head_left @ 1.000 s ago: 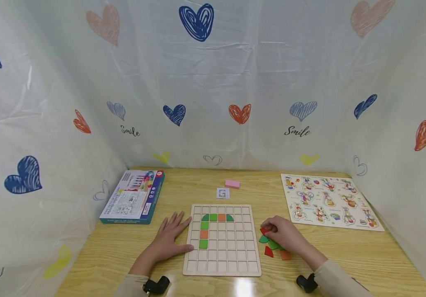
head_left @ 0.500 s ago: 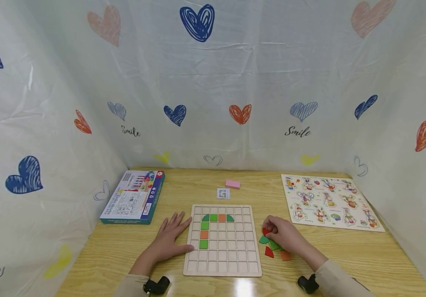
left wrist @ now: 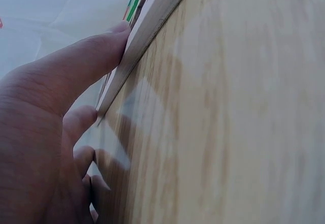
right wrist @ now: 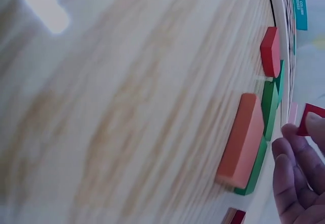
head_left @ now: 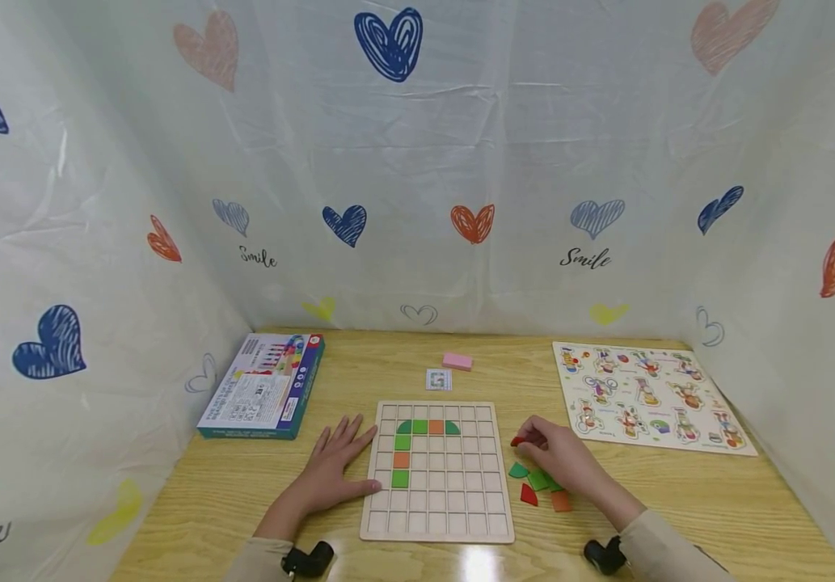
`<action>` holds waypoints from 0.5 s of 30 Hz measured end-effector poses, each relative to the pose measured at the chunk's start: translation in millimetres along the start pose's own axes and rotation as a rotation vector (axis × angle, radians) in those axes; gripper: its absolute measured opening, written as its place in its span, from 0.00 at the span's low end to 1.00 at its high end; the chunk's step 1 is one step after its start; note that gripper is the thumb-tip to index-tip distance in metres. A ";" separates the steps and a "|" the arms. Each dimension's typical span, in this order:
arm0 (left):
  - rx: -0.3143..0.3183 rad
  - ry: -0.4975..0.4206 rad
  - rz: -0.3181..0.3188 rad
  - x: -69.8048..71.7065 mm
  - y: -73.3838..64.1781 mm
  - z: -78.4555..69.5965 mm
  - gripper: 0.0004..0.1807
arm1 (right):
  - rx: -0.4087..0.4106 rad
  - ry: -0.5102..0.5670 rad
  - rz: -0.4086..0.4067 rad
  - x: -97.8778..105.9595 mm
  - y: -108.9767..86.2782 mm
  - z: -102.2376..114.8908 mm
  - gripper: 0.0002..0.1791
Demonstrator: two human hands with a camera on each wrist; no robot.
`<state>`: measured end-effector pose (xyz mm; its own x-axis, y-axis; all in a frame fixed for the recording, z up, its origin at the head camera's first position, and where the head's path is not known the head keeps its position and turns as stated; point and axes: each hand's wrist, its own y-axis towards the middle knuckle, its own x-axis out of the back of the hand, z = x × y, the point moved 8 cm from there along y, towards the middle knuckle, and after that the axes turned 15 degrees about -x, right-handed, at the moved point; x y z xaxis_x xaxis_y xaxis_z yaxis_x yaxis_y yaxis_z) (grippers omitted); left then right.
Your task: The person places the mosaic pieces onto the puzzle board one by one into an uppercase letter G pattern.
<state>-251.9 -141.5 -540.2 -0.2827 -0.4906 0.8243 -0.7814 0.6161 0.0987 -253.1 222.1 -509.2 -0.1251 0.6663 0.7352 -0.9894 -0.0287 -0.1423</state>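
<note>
A wooden grid board [head_left: 453, 483] lies mid-table, with green and orange square tiles and two dark green rounded tiles set along a row and down a column. My left hand [head_left: 333, 469] rests beside it with fingers spread; in the left wrist view its thumb [left wrist: 101, 49] touches the board's edge. Right of the board, my right hand [head_left: 558, 454] pinches a red tile [right wrist: 311, 116], raised over the loose pile. Below it lie a red rounded tile [head_left: 529, 495], a teal rounded tile [head_left: 518, 470], green tiles [head_left: 537, 480] and an orange square tile [head_left: 561, 501].
Behind the board are a small printed card [head_left: 439, 380] and a pink block [head_left: 457, 361]. A flat game box [head_left: 260, 388] lies at the back left. A picture puzzle board [head_left: 650, 404] is at the back right. Heart-printed curtain surrounds the table.
My right hand has lifted the red tile a little up and away from the loose pile, showing more of the green tiles. My left hand has stayed in place.
</note>
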 end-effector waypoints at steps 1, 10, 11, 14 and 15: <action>0.000 -0.001 0.000 0.0 0.1 -0.1 0.51 | 0.017 0.005 -0.006 0.0 0.4 1.2 0.03; 0.005 -0.004 0.005 0.1 0.3 -0.5 0.51 | 0.109 0.068 0.051 -13.9 -0.2 18.2 0.07; 0.006 -0.005 0.004 0.1 0.3 -0.5 0.51 | 0.112 0.065 0.054 -16.2 -0.2 21.1 0.07; 0.005 -0.007 0.005 0.1 0.2 -0.5 0.51 | 0.124 0.059 0.065 -22.9 -1.6 32.0 0.06; 0.004 -0.007 0.004 0.2 0.2 -0.7 0.51 | 0.127 0.060 0.073 -25.8 -1.8 35.5 0.06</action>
<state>-251.7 -141.1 -539.6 -0.2898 -0.4920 0.8210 -0.7825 0.6157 0.0928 -250.7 178.5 -504.4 -0.1966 0.7018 0.6847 -0.9796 -0.1705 -0.1065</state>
